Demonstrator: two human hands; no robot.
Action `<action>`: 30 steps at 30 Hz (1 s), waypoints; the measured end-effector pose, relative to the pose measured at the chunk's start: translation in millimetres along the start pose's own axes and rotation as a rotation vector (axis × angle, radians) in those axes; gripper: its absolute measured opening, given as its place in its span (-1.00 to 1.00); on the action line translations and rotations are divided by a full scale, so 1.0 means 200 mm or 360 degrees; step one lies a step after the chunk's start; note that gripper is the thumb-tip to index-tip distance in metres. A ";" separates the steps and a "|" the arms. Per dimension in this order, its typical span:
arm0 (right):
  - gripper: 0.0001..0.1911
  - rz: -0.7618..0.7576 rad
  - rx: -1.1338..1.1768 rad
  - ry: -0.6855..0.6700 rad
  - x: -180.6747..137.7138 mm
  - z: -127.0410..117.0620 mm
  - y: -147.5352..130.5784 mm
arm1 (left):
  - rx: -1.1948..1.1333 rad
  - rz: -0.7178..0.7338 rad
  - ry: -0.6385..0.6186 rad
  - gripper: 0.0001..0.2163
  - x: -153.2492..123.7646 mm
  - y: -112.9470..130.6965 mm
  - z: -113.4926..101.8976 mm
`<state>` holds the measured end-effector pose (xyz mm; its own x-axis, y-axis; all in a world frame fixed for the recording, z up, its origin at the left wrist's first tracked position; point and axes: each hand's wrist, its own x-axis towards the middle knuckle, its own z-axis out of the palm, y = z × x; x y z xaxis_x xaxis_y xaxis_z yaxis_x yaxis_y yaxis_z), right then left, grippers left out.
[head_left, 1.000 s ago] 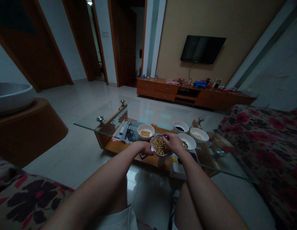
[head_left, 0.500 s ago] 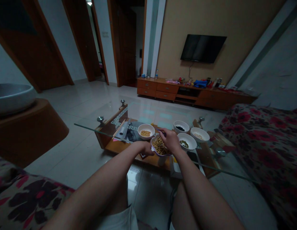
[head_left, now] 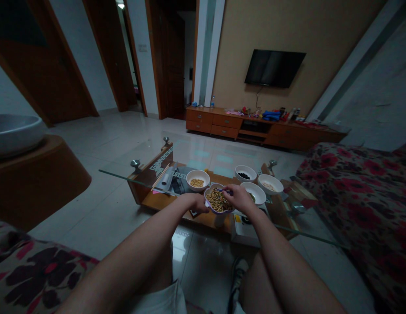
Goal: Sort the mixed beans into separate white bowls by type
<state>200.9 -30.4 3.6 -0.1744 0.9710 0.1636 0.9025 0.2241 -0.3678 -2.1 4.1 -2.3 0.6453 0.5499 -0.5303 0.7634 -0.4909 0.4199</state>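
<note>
Head view: we saw both hands at work over the near edge of the glass tabletop [head_left: 114, 175]. Our left hand [head_left: 200, 204] gripped the left side of a scalloped, purple-rimmed bowl [head_left: 218, 212], which sat in front of us between the two hands and held a heap of mixed beans [head_left: 216, 201]. We could not tell whether its base touched the glass. Our right hand [head_left: 238, 196] was closed around a slim purple utensil [head_left: 224, 190] above the beans; the fingers hid part of it.

Just beyond the scalloped bowl, to the left, we had a white bowl of yellow soybeans [head_left: 197, 182]. To the right stood three more white bowls: one with black beans [head_left: 244, 176], one with pale pieces [head_left: 268, 186], and one with green beans [head_left: 252, 197], partly behind our right hand. A pair of thin sticks [head_left: 160, 176] lay slantwise at the left, beside printed sheets [head_left: 178, 186]. Across the room, a television [head_left: 275, 68] hung above a wooden cabinet [head_left: 227, 121].
</note>
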 end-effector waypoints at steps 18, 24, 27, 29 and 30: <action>-0.78 -0.0206 -0.0043 -0.0266 -0.03 -0.03 -0.07 | -0.0023 0.0037 -0.0004 -0.79 0.02 -0.01 0.01; -0.80 -0.0187 -0.0063 -0.0335 -0.02 -0.01 -0.08 | -0.0028 0.0005 0.0002 -0.79 0.02 -0.02 0.01; -0.81 -0.0214 -0.0066 -0.0308 -0.02 0.00 -0.08 | -0.0026 0.0023 0.0000 -0.79 0.02 -0.01 0.00; -0.80 -0.0211 -0.0061 -0.0318 -0.02 0.00 -0.08 | -0.0019 0.0022 -0.0001 -0.79 0.02 -0.01 0.00; -0.80 -0.0201 -0.0062 -0.0332 -0.02 0.00 -0.08 | -0.0017 0.0014 0.0001 -0.79 0.01 -0.01 0.00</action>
<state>187.1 -37.6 8.2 -0.3607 0.9326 0.0120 0.8823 0.3453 -0.3199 -2.0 6.5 -5.2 0.6518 0.5461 -0.5263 0.7581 -0.4882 0.4324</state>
